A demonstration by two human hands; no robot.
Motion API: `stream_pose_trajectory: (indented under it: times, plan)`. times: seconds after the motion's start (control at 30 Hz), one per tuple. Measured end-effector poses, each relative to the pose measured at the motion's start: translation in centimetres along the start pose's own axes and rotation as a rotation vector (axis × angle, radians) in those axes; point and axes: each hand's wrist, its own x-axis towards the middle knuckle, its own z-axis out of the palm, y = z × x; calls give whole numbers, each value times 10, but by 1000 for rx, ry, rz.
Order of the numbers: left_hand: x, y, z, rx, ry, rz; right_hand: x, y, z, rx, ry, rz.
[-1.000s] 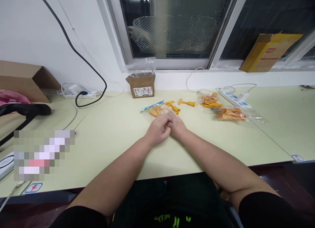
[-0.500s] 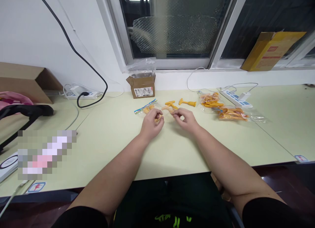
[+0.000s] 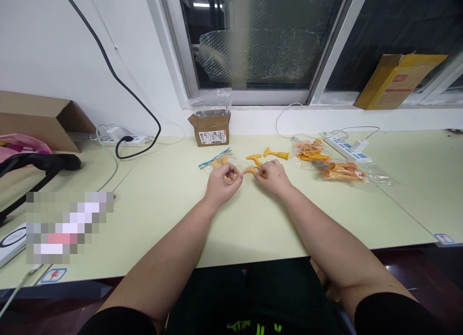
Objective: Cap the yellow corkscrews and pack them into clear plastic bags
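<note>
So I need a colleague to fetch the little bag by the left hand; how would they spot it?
On the pale green table, below the small cardboard box, lies a clear bag. Unlike the fuller bags to the right, it has a multicoloured top strip.

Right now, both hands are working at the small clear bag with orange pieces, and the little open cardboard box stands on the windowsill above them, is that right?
Not quite. In the head view the cardboard box stands on the table, against the wall below the windowsill, not on it. The rest holds: the left hand and the right hand are both at the small clear bag with orange pieces.
</note>
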Motion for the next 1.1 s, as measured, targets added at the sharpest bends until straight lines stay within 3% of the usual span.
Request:
stream_pose_trajectory:
  times: [0.2,0.33,0.4,0.5,0.6,0.67,0.73,0.83,1.0,1.1]
  plan:
    - [0,1,1,-7,-8,-34,-7,4,-12,-92,-112,167]
    - [0,-1,1,-32,-1,-72,-8,15,-17,-24,-92,321]
    - [1,-3,1,-50,3,-91,-6,18,-19,136,-23,382]
    - [1,-7,1,-79,1,-116,-3,16,-26,560,91,490]
    - [1,-10,2,-109,-10,-142,-2,7,-36,1015,94,532]
    - [1,-11,3,-123,-17,-157,-3,2,-39,1166,68,523]
    - [1,-10,3,-125,-25,-168,-4,1,-37,1133,41,490]
    - [0,-9,4,-117,-43,-176,-8,2,-26,902,-12,363]
    - [-2,-11,6,-114,-66,-175,-19,-14,-8,544,-319,77]
    - [-2,-13,6,-123,-73,-192,-24,-28,-6,268,-340,2]
